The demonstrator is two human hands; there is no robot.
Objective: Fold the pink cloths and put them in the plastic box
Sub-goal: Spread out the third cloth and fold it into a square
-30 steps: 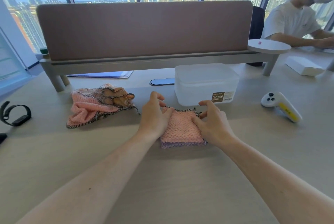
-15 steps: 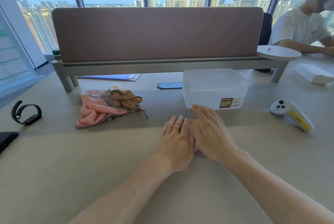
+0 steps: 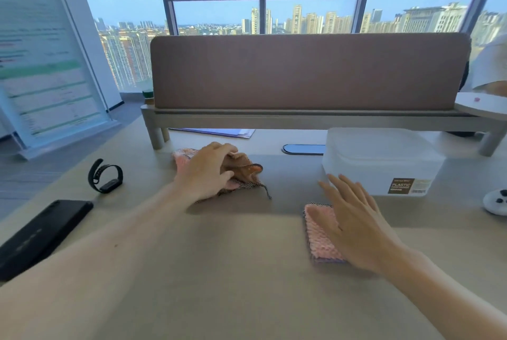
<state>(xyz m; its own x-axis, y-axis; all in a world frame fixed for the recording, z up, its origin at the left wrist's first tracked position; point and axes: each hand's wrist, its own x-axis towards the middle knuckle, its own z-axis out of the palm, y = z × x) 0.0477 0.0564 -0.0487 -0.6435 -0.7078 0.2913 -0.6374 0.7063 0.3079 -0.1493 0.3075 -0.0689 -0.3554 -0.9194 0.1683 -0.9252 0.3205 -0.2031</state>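
Pink and folded, one cloth [image 3: 319, 232] lies on the tabletop [image 3: 247, 271] before the lidded plastic box [image 3: 381, 158], pressed flat under the straight-fingered right hand [image 3: 356, 221] to hold its crease, while the left hand [image 3: 204, 172], fingers curled, seemingly grips the crumpled cloths [image 3: 247, 172] next.

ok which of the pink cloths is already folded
The folded pink cloth under the right hand, a flat square before the plastic box. The crumpled pink heap the left hand grips lies loose.
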